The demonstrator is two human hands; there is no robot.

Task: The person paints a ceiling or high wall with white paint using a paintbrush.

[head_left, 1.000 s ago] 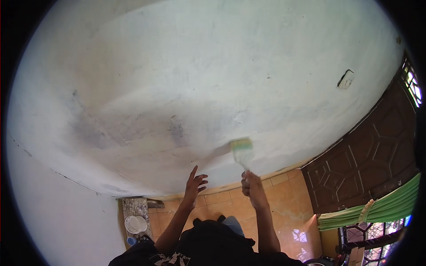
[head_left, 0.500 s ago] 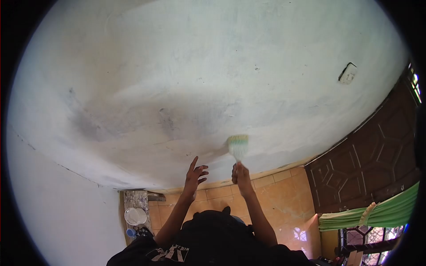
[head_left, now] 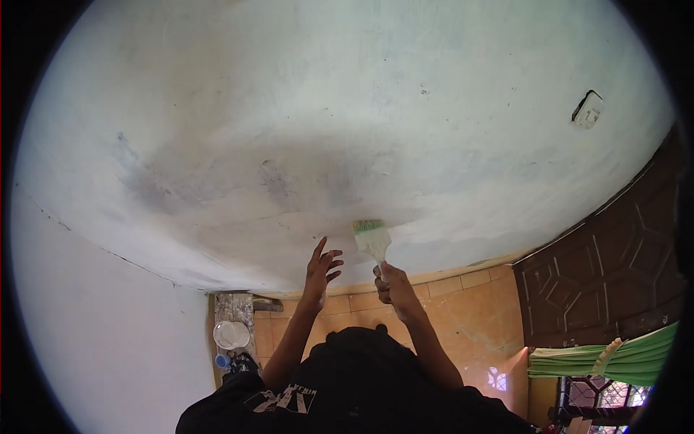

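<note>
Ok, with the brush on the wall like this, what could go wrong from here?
1. The left hand is open, its fingers on or very near the wall beside the brush; it could smear any wet paint there.
2. The right hand holds the brush low on the wall, above bare floor tiles; drips could land on them.
3. The grey patch higher up may show through if it is covered unevenly.
</note>
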